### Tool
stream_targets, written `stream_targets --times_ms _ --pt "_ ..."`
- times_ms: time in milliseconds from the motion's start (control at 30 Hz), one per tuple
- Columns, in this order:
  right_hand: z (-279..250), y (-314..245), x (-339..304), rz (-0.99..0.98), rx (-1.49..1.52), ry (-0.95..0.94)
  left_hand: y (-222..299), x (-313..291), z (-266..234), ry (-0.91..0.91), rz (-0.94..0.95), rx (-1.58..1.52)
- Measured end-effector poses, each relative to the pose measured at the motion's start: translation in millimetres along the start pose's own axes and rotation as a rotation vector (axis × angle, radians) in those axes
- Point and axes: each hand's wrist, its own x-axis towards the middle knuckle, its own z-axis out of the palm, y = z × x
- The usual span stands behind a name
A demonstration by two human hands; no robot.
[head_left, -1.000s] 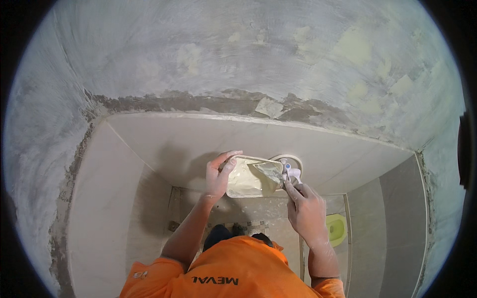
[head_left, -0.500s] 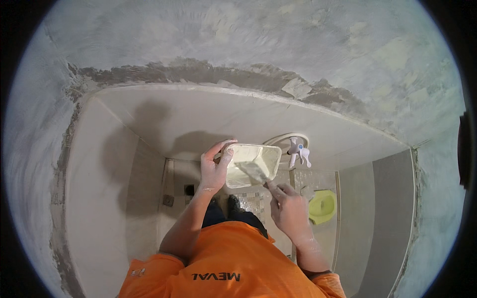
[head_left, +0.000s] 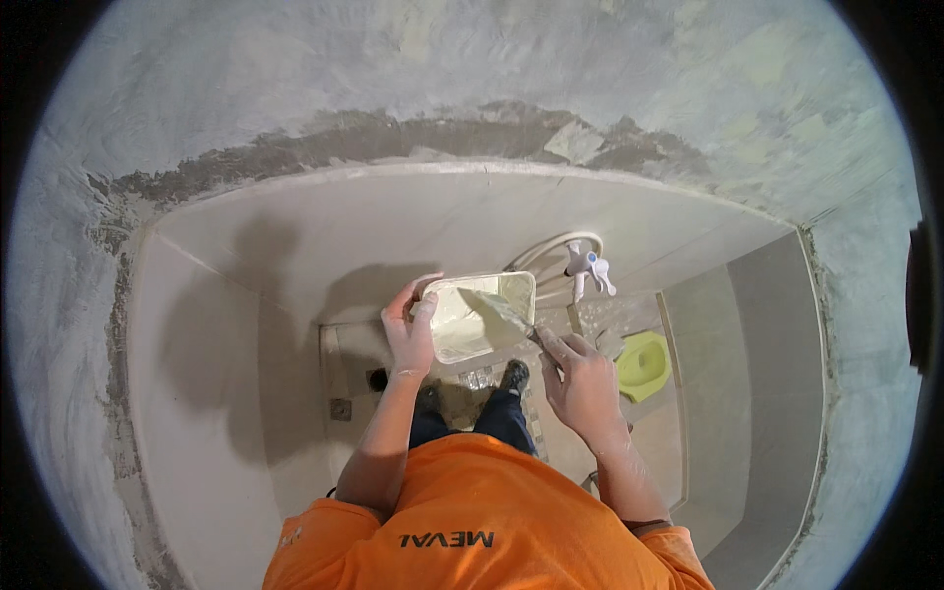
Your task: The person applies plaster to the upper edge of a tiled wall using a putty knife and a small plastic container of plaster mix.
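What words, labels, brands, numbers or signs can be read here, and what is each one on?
Orange shirt: one short line of dark capital letters, upside down in this view; I won't copy it out.
Left sleeve: a small pale mark, too small to read.
Tap: a round blue spot, too small to tell if it bears text.
Tub and putty knife: no lettering visible.

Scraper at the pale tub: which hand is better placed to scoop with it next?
Probably the right: the right hand already grips the scraper by its handle, with the blade over the opening of the pale tub. The left hand is busy holding the tub's side.
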Motion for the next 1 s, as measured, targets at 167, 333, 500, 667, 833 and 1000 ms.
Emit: stream_targets --times_ms 167,333,500,667,833,1000 --pt "9.3 10.9 2.0 0.131 -0.019 -0.001 -12.6 8.6 -0.8 0.098 -0.054 -0.199" --pt "81.3 34.0 -16.1 0.196 0.244 0.093 -32.5 7.4 9.3 0.168 -0.065 -0.214" --pt "84.5 39.8 -11.0 0.619 1.025 -0.251 -26.8 6.0 17.4 0.142 -0.055 -0.156" --pt "69.8 13.5 0.2 0.7 1.355 -0.31 -10.3 9.5 32.1 0.007 0.133 0.013" --pt "62.9 16.9 3.3 0.709 1.438 -0.223 -12.0 13.5 41.8 0.101 -0.002 -0.037" --pt "24.4 17.2 -9.3 0.429 0.961 0.04 -36.7 9.8 42.3 0.217 -0.138 -0.146"
